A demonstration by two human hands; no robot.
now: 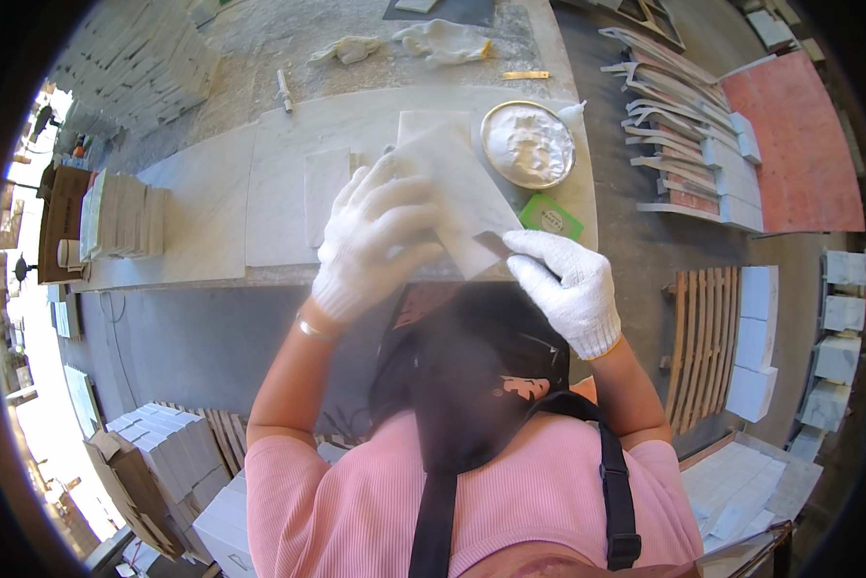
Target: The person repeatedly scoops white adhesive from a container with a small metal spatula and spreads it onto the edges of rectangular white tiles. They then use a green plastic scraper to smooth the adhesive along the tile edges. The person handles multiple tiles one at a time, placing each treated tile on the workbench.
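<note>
Pink ribbed cloth of the person's shirt (356, 511) lies nearest the lens, crossed by black straps (613, 482). At the fingertips, the gloved right hand (563, 289) pinches a small brown piece (494, 245) between thumb and forefinger, at the near corner of a white veined tile (467, 197). The gloved left hand (380, 241) spreads over the tile's left side; whether its fingers grip underneath cannot be told. The tile lies slantwise above the table's near edge. Around it, the pale slab-topped table (197, 212) bears a small flat tile (325, 193) on the left, a round tin of white paste (527, 144) and a green block (551, 218) on the right. Farther back, loose gloves (443, 42) and a yellow stick (525, 75) rest on its dusty, worn part. Stacked tiles (125, 217) stand at the left end. Beyond spreads grey floor (621, 207), with a slatted wooden pallet (705, 347) and a red sheet (794, 144) to the right, and white stacks (168, 453) at lower left.
</note>
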